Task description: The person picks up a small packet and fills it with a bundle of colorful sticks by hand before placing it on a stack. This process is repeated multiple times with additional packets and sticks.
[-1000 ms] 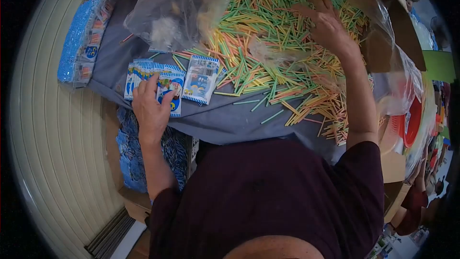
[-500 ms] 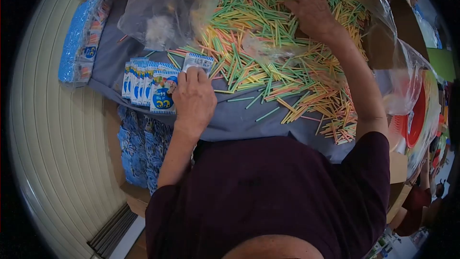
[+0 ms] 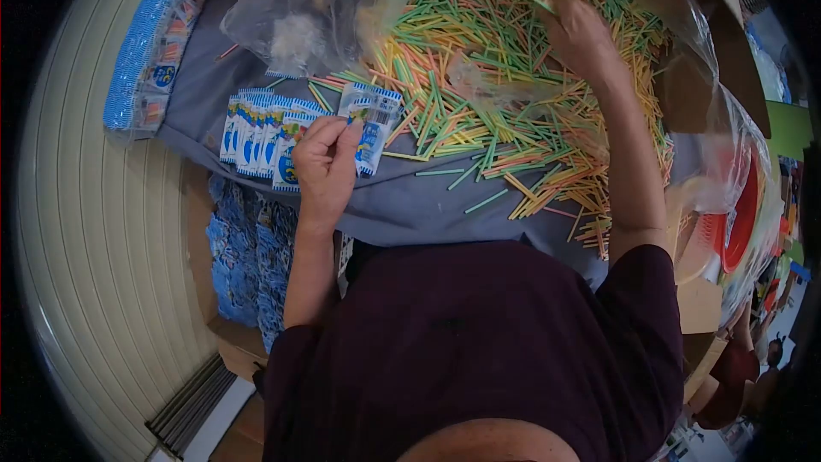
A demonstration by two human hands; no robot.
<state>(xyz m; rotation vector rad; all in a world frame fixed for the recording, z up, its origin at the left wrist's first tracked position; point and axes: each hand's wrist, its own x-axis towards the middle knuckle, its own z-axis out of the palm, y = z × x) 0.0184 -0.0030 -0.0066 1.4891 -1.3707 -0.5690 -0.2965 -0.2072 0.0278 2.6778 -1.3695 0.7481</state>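
My left hand [image 3: 323, 162] is closed in a pinch at the left side of a small blue-and-white packet [image 3: 373, 133], which appears slightly raised from the cloth. Left of it, several similar packets [image 3: 256, 133] overlap in a row. My right hand [image 3: 583, 34] reaches over a large heap of thin, straw-like sticks [image 3: 479, 43] in green, yellow, orange and pink. Its fingers are closed, and the pale green end of a stick [image 3: 544, 4] shows at the fingertips. How many sticks it holds is hidden.
A clear plastic bag [image 3: 295, 17] lies behind the packets. A blue bagged bundle [image 3: 145, 51] sits at the far left. Below the table edge stands a box of blue packets [image 3: 244, 265]. A red basket [image 3: 740, 214] is at right, with another person [image 3: 735, 376] beyond.
My left hand has lifted from pressing on the packet into a pinch, uncovering more of it. My right hand has gone from spread on the heap to closed, with a stick end showing.
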